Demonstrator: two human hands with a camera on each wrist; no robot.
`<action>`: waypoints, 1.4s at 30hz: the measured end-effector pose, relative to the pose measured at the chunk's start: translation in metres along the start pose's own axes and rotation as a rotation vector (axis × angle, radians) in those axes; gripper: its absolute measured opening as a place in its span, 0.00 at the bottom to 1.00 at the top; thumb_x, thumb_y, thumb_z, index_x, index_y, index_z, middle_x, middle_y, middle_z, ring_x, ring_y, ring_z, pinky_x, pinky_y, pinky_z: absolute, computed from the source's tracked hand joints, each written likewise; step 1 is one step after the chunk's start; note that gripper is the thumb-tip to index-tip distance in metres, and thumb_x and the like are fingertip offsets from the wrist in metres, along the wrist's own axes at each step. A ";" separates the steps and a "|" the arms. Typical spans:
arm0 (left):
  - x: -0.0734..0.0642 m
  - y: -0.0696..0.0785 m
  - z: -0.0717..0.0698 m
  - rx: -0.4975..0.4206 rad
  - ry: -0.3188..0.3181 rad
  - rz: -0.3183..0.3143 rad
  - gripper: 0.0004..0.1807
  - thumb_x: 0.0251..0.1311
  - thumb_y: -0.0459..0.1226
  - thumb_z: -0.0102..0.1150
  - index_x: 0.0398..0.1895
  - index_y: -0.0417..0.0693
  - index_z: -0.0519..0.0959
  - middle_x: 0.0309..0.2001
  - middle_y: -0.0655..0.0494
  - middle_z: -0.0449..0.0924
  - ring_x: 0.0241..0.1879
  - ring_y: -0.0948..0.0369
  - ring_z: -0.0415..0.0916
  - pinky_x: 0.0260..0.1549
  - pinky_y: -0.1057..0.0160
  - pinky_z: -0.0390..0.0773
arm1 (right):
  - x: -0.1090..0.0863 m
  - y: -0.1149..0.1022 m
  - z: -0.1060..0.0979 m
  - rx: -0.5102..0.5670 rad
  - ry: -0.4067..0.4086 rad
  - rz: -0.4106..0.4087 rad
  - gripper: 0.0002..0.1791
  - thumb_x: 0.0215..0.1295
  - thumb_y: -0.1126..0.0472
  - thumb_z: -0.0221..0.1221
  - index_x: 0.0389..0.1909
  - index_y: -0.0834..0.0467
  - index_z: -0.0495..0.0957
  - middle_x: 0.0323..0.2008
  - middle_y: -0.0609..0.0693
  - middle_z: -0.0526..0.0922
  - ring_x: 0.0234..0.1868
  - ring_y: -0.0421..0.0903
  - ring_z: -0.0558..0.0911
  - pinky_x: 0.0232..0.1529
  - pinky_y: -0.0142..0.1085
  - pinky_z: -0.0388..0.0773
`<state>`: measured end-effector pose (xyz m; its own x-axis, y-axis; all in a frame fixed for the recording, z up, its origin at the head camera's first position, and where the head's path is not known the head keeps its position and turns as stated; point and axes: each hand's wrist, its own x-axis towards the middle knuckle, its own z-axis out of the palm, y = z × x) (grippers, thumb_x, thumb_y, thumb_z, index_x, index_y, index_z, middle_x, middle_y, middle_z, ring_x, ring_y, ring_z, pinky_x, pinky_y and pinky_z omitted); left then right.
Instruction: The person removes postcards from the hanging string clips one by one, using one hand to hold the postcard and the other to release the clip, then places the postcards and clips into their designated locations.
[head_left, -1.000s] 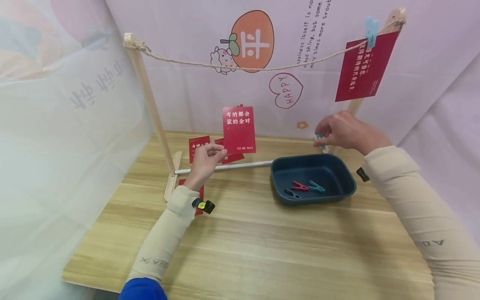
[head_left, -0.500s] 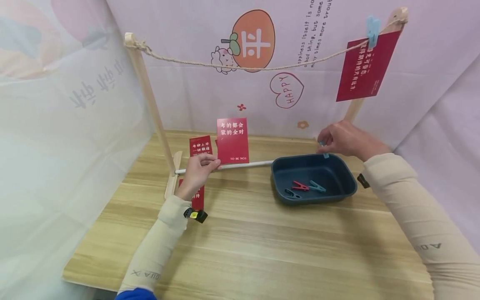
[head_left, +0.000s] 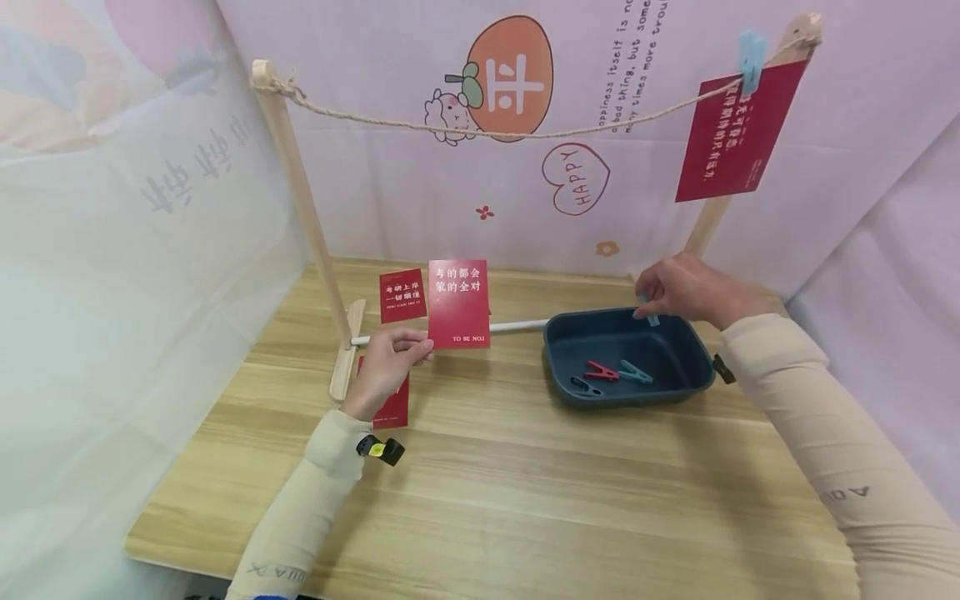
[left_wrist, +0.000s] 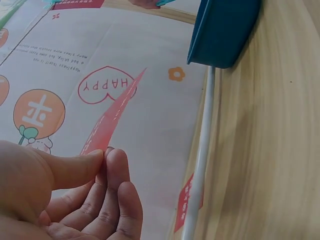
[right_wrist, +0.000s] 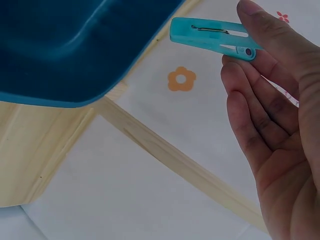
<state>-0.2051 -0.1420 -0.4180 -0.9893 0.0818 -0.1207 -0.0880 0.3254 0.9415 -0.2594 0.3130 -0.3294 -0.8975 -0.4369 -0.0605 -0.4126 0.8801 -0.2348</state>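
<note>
My left hand [head_left: 390, 358] pinches a red card [head_left: 459, 304] with white lettering by its lower left corner, above the table. In the left wrist view the card [left_wrist: 107, 122] shows nearly edge-on between thumb and forefinger. Over the back right of the dark blue basin [head_left: 562, 387], my right hand [head_left: 682, 287] holds a light blue clothespin [right_wrist: 212, 36] between thumb and fingers. Inside the basin lie a red clothespin [head_left: 602, 371], a blue clothespin [head_left: 636, 372] and a dark clothespin [head_left: 586, 387].
A rope [head_left: 450, 132] sags between two wooden posts. Near its right end a red card [head_left: 735, 137] hangs from a light blue clothespin [head_left: 751, 62]. Loose red cards [head_left: 402, 293] lie on the table at left. A white rod [head_left: 517, 326] runs low between the posts.
My left hand has moved down and slightly left with the red card. The right hand has lowered a little with the light blue clothespin, to the basin's back rim.
</note>
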 end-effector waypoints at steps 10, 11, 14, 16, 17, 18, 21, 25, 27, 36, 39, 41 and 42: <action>-0.009 -0.018 -0.005 0.008 0.009 -0.047 0.13 0.74 0.38 0.64 0.54 0.39 0.84 0.51 0.34 0.88 0.52 0.44 0.87 0.59 0.55 0.86 | 0.005 0.003 0.012 0.003 -0.046 0.010 0.16 0.57 0.57 0.79 0.44 0.58 0.89 0.36 0.52 0.91 0.35 0.45 0.86 0.44 0.47 0.91; -0.011 -0.020 -0.006 0.002 0.007 -0.054 0.13 0.74 0.38 0.64 0.54 0.39 0.84 0.51 0.34 0.88 0.50 0.47 0.88 0.59 0.55 0.87 | 0.005 0.004 0.013 0.002 -0.054 0.011 0.16 0.57 0.56 0.79 0.44 0.58 0.90 0.36 0.52 0.91 0.35 0.46 0.86 0.44 0.47 0.91; -0.014 -0.026 -0.007 -0.027 -0.003 -0.072 0.13 0.73 0.37 0.64 0.54 0.37 0.84 0.50 0.34 0.89 0.45 0.54 0.89 0.59 0.53 0.87 | 0.007 0.005 0.019 0.001 -0.070 0.007 0.16 0.57 0.57 0.79 0.43 0.59 0.90 0.37 0.53 0.91 0.36 0.47 0.87 0.45 0.49 0.91; -0.017 -0.029 -0.008 -0.045 -0.012 -0.077 0.13 0.73 0.36 0.64 0.53 0.36 0.84 0.50 0.34 0.89 0.43 0.58 0.89 0.59 0.51 0.87 | 0.007 0.007 0.024 0.004 -0.076 0.003 0.16 0.58 0.58 0.79 0.44 0.60 0.89 0.37 0.54 0.91 0.36 0.48 0.87 0.45 0.50 0.91; -0.018 -0.030 -0.009 -0.049 -0.019 -0.083 0.13 0.73 0.37 0.65 0.53 0.36 0.84 0.50 0.34 0.89 0.42 0.61 0.89 0.59 0.51 0.86 | 0.008 0.008 0.026 0.007 -0.078 0.007 0.17 0.58 0.58 0.79 0.45 0.61 0.89 0.38 0.55 0.91 0.37 0.48 0.87 0.45 0.50 0.91; -0.019 -0.032 -0.009 -0.048 -0.026 -0.085 0.13 0.73 0.37 0.65 0.53 0.36 0.84 0.50 0.35 0.89 0.42 0.61 0.89 0.59 0.51 0.86 | 0.008 0.009 0.029 0.007 -0.079 0.004 0.17 0.58 0.58 0.78 0.45 0.61 0.89 0.38 0.55 0.91 0.37 0.48 0.87 0.45 0.50 0.91; -0.022 -0.035 -0.010 -0.044 -0.047 -0.099 0.14 0.73 0.38 0.65 0.54 0.36 0.84 0.50 0.36 0.89 0.43 0.61 0.89 0.59 0.51 0.87 | 0.007 0.012 0.035 0.001 -0.079 0.002 0.18 0.58 0.59 0.79 0.45 0.62 0.89 0.37 0.55 0.91 0.35 0.48 0.87 0.45 0.50 0.91; -0.025 -0.039 -0.011 -0.020 -0.065 -0.111 0.14 0.73 0.38 0.65 0.54 0.36 0.84 0.49 0.38 0.90 0.44 0.57 0.90 0.57 0.53 0.88 | 0.007 0.015 0.039 -0.011 -0.074 0.001 0.17 0.56 0.58 0.79 0.42 0.62 0.89 0.34 0.54 0.90 0.33 0.46 0.86 0.44 0.49 0.91; -0.026 -0.040 -0.012 -0.009 -0.075 -0.109 0.14 0.73 0.37 0.64 0.53 0.36 0.84 0.48 0.39 0.90 0.44 0.56 0.90 0.55 0.54 0.88 | 0.007 0.016 0.041 -0.015 -0.073 0.001 0.16 0.56 0.59 0.80 0.41 0.62 0.89 0.33 0.54 0.90 0.32 0.46 0.85 0.42 0.49 0.91; -0.033 -0.045 -0.016 0.057 -0.113 -0.145 0.09 0.70 0.36 0.67 0.48 0.41 0.86 0.43 0.43 0.92 0.43 0.55 0.89 0.47 0.62 0.87 | 0.008 0.025 0.054 -0.037 -0.105 -0.005 0.13 0.58 0.59 0.78 0.36 0.63 0.88 0.29 0.51 0.88 0.29 0.44 0.81 0.36 0.46 0.87; -0.035 -0.047 -0.016 0.065 -0.121 -0.169 0.09 0.69 0.36 0.68 0.47 0.41 0.87 0.41 0.45 0.92 0.41 0.56 0.89 0.43 0.64 0.86 | 0.008 0.027 0.058 -0.036 -0.126 0.017 0.14 0.59 0.58 0.78 0.38 0.62 0.88 0.30 0.51 0.88 0.29 0.44 0.81 0.38 0.46 0.88; -0.035 -0.047 -0.017 0.057 -0.131 -0.176 0.09 0.69 0.35 0.68 0.47 0.40 0.86 0.41 0.45 0.92 0.39 0.57 0.89 0.42 0.64 0.87 | 0.008 0.029 0.060 -0.043 -0.135 0.032 0.15 0.59 0.58 0.78 0.40 0.63 0.88 0.31 0.52 0.89 0.29 0.44 0.82 0.39 0.48 0.89; -0.036 -0.048 -0.017 0.046 -0.137 -0.180 0.09 0.69 0.35 0.68 0.47 0.38 0.86 0.41 0.44 0.92 0.38 0.57 0.89 0.41 0.63 0.88 | 0.009 0.029 0.061 -0.048 -0.137 0.040 0.15 0.59 0.57 0.78 0.41 0.63 0.88 0.31 0.52 0.89 0.30 0.44 0.82 0.40 0.48 0.89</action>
<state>-0.1675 -0.1769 -0.4533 -0.9327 0.1449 -0.3302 -0.2531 0.3891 0.8857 -0.2696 0.3238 -0.3965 -0.8851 -0.4197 -0.2013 -0.3869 0.9037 -0.1833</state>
